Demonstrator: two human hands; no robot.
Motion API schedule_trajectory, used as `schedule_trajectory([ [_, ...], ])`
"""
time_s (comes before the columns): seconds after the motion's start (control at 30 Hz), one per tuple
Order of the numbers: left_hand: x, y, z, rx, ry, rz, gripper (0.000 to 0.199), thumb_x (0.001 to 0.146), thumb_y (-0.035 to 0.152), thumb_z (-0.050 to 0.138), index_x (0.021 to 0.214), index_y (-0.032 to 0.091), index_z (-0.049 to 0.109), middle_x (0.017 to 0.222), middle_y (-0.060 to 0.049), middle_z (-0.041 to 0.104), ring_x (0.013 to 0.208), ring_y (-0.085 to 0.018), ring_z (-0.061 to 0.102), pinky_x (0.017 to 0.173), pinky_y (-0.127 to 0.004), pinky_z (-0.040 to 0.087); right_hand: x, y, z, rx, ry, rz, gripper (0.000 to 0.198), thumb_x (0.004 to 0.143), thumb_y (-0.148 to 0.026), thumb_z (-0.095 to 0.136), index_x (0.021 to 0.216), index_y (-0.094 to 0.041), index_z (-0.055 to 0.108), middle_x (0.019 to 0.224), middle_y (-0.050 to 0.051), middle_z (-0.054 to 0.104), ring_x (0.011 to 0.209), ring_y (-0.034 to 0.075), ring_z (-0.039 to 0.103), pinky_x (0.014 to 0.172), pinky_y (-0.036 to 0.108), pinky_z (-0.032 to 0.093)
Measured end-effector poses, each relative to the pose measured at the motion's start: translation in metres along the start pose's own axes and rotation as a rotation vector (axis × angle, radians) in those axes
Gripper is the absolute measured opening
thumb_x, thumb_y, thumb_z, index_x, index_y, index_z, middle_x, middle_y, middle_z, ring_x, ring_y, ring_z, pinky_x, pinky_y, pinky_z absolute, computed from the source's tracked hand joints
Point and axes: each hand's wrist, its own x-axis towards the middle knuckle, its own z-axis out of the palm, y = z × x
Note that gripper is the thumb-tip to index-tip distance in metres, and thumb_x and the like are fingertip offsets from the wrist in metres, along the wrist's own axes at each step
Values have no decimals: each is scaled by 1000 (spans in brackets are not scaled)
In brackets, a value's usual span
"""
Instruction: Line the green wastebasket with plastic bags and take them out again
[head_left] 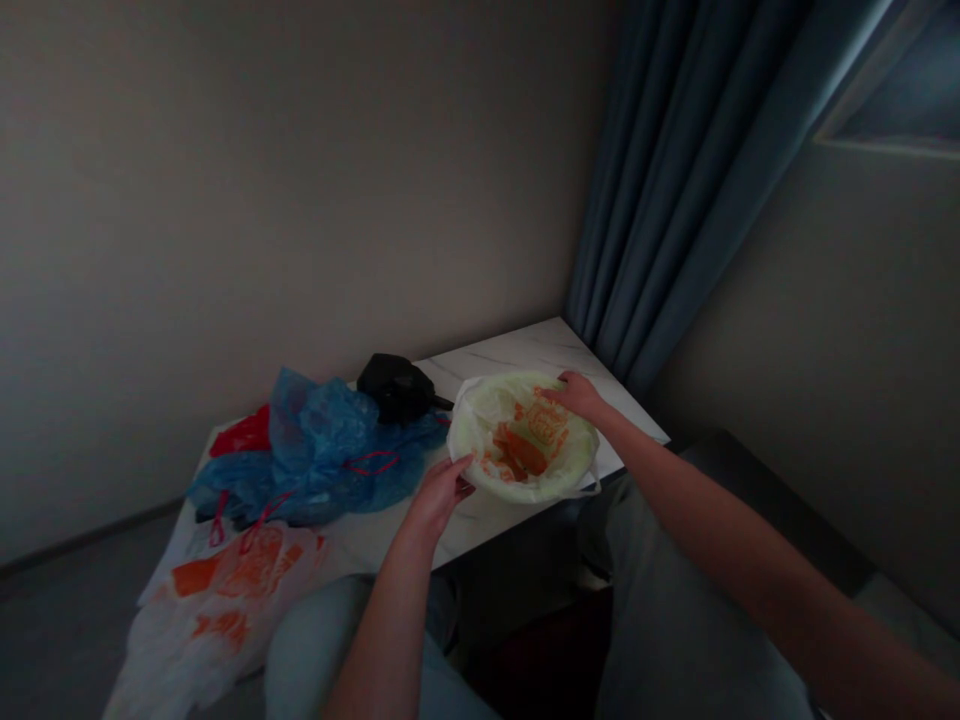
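Observation:
A round bin (pixel 465 425), its mouth tilted toward me, is lined with a white plastic bag (pixel 517 490) printed in orange. The bag is folded over the rim, and a loose handle hangs at the lower right. My left hand (pixel 439 490) grips the rim at its near left side, thumb on top and fingers underneath. At the far right side of the rim, my right hand (pixel 577 393) is closed over the bag's edge, with the thumb inside. The bin's outer wall is mostly hidden by the bag.
A white marble-patterned table (pixel 510 350) stands against the wall. On its left lie a crumpled blue bag (pixel 322 430) with red ties, a black bag (pixel 397 385), a red bag (pixel 244 432) and a white-orange bag (pixel 225 600) drooping over the edge. A blue curtain (pixel 660 180) hangs behind right.

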Motion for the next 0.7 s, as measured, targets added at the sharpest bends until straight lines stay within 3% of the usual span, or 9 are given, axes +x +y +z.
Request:
schedule_trajectory([
  [0.23,1,1,-1,-19,26,18,15,75,17,74,89,12,72,84,-10,75,66,-15,69,63,-25,54,-5,-9,-3,-173,-28,7,35,92,-41,62,109,-11,71,113,16,73,98,25,67,79,28,45],
  [0.57,1,5,-11,-23,189,112,15,71,21,70,83,11,71,72,-8,72,57,-16,66,57,-27,53,-1,-10,11,-300,-85,-183,38,99,-43,49,86,-14,71,87,10,73,74,17,58,62,27,30],
  [0.7,1,9,-14,7,259,147,15,68,22,70,79,12,70,68,-7,71,57,-17,66,57,-28,52,1,-10,16,-281,-86,-187,42,101,-41,42,81,-15,68,81,9,70,69,15,54,60,27,28],
])
